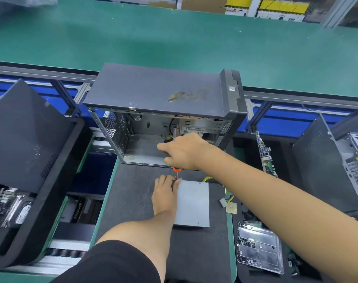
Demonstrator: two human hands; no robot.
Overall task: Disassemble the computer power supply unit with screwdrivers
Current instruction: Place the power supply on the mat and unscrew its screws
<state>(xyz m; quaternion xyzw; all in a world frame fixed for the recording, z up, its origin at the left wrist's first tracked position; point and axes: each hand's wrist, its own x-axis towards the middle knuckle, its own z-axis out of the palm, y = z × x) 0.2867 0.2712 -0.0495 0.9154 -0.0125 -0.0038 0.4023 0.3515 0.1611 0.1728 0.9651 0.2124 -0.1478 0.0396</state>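
The grey power supply unit (192,203) lies flat on the dark mat (133,201) in front of me, with yellow cables (207,178) coming out at its far right corner. My left hand (164,194) rests on its left edge, fingers pinching the thin shaft of a screwdriver at the far left corner. My right hand (184,152) is closed over the orange-handled screwdriver (177,169), held upright above that corner. Only a bit of orange handle and the shaft show.
An open, emptied computer case (159,113) stands just behind the unit. Another black case (27,139) lies at left, one more case (341,164) at right. A motherboard (265,156) stands on edge at right. A metal tray with screws (257,250) sits at lower right.
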